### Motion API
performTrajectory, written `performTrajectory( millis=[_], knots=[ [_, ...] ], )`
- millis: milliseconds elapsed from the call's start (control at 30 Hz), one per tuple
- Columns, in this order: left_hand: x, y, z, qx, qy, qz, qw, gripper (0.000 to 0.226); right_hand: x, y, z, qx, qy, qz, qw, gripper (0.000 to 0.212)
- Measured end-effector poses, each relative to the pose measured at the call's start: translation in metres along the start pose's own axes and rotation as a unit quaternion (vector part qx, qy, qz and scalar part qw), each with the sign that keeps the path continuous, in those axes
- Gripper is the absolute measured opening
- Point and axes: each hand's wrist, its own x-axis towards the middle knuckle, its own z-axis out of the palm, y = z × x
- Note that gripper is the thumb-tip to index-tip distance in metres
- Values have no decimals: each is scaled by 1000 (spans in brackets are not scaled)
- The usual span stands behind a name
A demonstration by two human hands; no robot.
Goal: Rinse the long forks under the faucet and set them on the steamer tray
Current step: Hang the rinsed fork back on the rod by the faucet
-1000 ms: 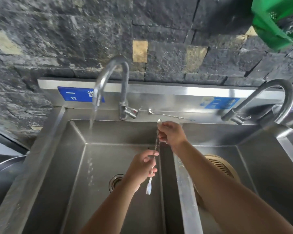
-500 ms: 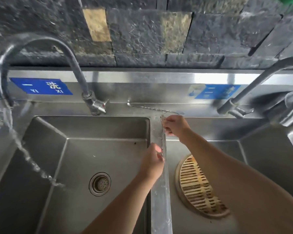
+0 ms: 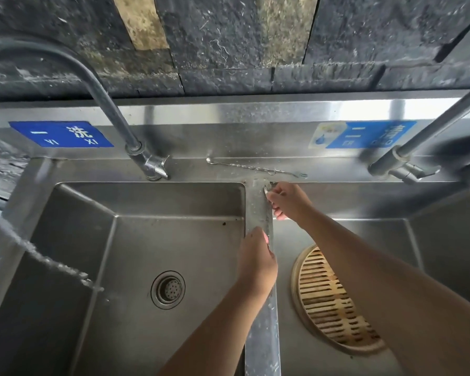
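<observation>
1. A long fork, thin and silvery, runs along the steel divider between the two basins, held at both ends. Its metal blends with the divider, so its tines cannot be made out.
2. The right hand pinches the far end of that fork, fingers curled in, near the back ledge.
3. The left hand closes its fingers around the near part of the fork, over the divider's edge.
4. A second long fork lies flat on the back ledge, apart from both hands; its shaft is twisted, with a rounded end at the left and small tines at the right.
5. The steamer tray, a round slatted bamboo piece, lies on the floor of the right basin, partly hidden by the right forearm.
6. The left faucet arches toward the left, and a stream of water falls into the left basin, well apart from the hands.
7. A dark blue label on the backsplash shows white Chinese characters with "YI XI" underneath.
8. A lighter blue label behind the right basin carries white characters and a water-drop picture; its small print is too blurred to read.
</observation>
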Motion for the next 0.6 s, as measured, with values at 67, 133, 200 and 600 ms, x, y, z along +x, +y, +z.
performTrajectory(
  millis=[67, 133, 200, 600],
  knots=[
    [-1, 1, 1, -4, 3, 1, 1000, 21, 1, 1, 0, -5, 1, -2, 1000, 16],
    [0, -1, 2, -14, 5, -13, 1000, 22, 2, 1, 0, -3, -2, -4, 1000, 17],
    [2, -3, 2, -31, 5, -27, 999, 22, 2, 1, -1, 7, -5, -6, 1000, 20],
    [79, -10, -60, 61, 62, 88, 992, 20, 16, -45, -28, -187, 75, -157, 967, 11]
  ],
)
